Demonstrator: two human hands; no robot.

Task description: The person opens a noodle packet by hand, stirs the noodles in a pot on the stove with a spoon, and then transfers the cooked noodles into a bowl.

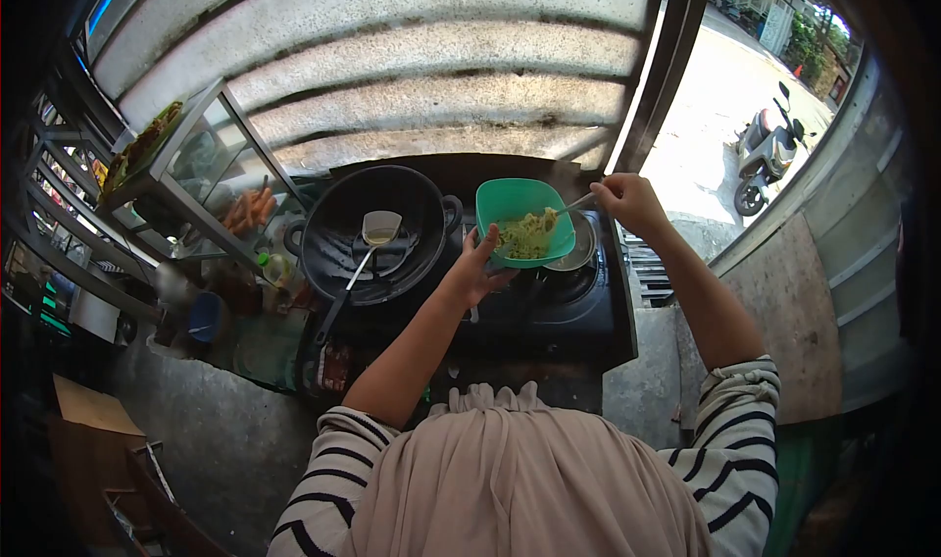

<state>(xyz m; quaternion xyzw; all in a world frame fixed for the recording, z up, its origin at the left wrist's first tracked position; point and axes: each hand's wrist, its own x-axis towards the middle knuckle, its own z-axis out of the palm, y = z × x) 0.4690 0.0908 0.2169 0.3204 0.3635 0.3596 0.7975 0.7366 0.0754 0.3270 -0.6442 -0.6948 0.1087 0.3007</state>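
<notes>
My left hand (480,275) is closed on the near left side of a green bowl (500,199), which is tilted toward me. Inside the bowl lies a yellow-green chopped food mix (524,238); I cannot make out exactly what it is. My right hand (627,204) grips the handle of a metal utensil (576,204), a spoon or fork, whose far end is in the food. Partly behind the bowl, a round metal pan (580,243) sits on the right burner of the black stove (529,327).
Left of the bowl stands a black wok (323,219) with a spatula (380,228) resting in it. A glass case (211,165) holds carrots (253,209). Bottles (274,266) and a blue container (206,317) stand below it. Outside, a scooter (769,150) is parked.
</notes>
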